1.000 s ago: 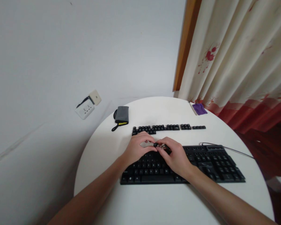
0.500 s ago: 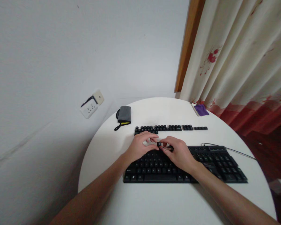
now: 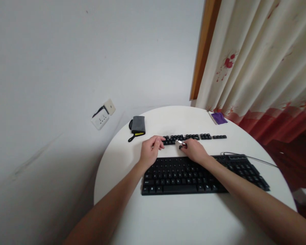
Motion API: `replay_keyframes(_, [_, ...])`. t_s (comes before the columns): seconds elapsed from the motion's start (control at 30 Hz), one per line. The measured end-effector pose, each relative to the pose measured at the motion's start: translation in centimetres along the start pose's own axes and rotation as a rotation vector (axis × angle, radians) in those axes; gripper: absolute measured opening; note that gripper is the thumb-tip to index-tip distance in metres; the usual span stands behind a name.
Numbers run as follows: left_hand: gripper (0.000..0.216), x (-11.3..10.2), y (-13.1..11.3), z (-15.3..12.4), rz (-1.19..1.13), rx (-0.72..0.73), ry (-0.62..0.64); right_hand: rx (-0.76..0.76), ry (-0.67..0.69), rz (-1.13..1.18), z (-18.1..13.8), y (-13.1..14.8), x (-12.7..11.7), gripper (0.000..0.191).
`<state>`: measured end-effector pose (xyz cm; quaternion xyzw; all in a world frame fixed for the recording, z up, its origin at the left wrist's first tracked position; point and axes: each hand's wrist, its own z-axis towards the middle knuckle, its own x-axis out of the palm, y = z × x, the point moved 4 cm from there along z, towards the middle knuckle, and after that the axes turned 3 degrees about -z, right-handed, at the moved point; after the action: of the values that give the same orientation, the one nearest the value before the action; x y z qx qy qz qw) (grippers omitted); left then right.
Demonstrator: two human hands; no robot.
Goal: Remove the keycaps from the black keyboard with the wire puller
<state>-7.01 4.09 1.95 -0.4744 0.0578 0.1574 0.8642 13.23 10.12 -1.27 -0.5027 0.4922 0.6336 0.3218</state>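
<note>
A black keyboard lies flat on the table; the upper rows of its left part look bare of keycaps. Behind it runs a row of loose black keycaps. My right hand is over the keyboard's back edge, closed around a slim tool with a shiny metal tip; its exact kind is unclear. At those fingertips is one black keycap, just in front of the row. My left hand is beside the row's left end, fingers loosely curled and apart, with nothing visible in them. It covers some keycaps.
On the round white table a grey pouch with a black loop lies back left, and a purple packet back right. A cable runs off the right edge. A wall socket and a curtain border the table.
Both hands have moved away from me, from over the keyboard to the keycap row. The keycap that was between both hands is now at my right fingertips. My left fingers have curled in.
</note>
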Motion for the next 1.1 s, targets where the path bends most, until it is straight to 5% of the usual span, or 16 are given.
replay_keyframes(0.5, [0.037,-1.0,-0.2,0.1,0.054,0.037,-0.16,0.151,-0.009,0.034,1.9,0.5,0.7,0.017])
replay_keyframes(1.1, [0.037,-0.9,-0.1,0.2,0.043,0.002,-0.14,0.153,-0.018,0.035,2.4,1.1,0.9,0.02])
